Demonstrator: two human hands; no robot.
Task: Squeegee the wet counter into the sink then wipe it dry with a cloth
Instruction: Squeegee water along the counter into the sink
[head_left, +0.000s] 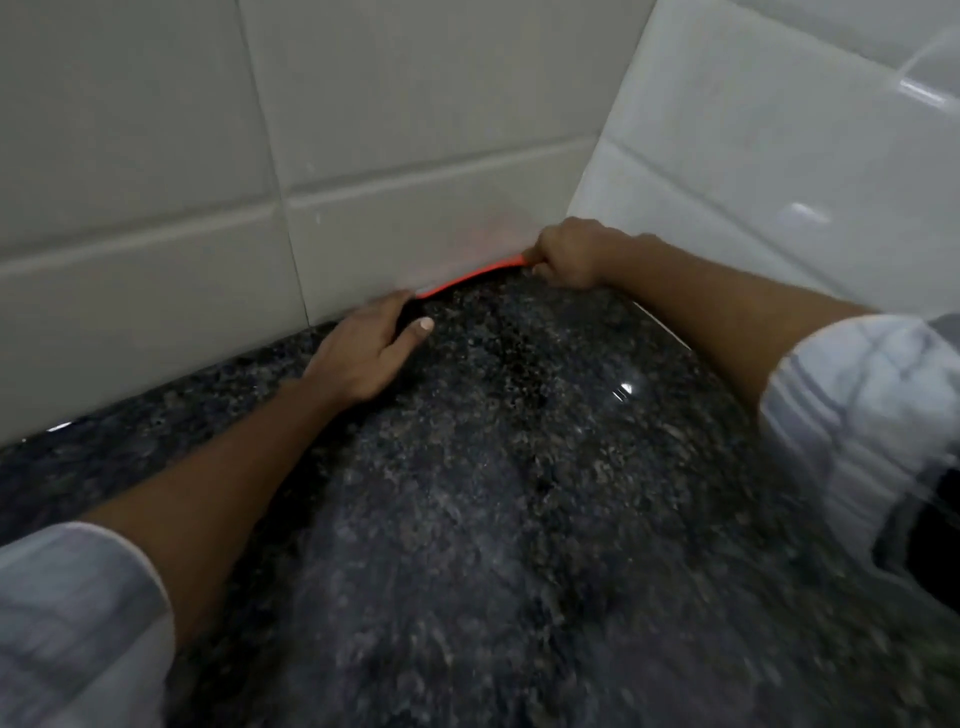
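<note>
At centre frame, an orange squeegee (470, 278) lies along the junction of the dark speckled counter (519, 493) and the tiled wall (363, 130). Only its thin edge is visible. The right hand (569, 252) is clenched around its right end. The left hand (371, 348) grasps the left end, fingers hidden behind it. The frame is blurred; sleeves are cut off at the lower corners.

Pale grey wall tiles (156, 156) with recessed grout lines run along the back, meeting at the corner a glossier white tiled wall (753, 130) on the right that catches bright glints of light, while both checked shirt sleeves (857, 415) are rolled up the forearms.
</note>
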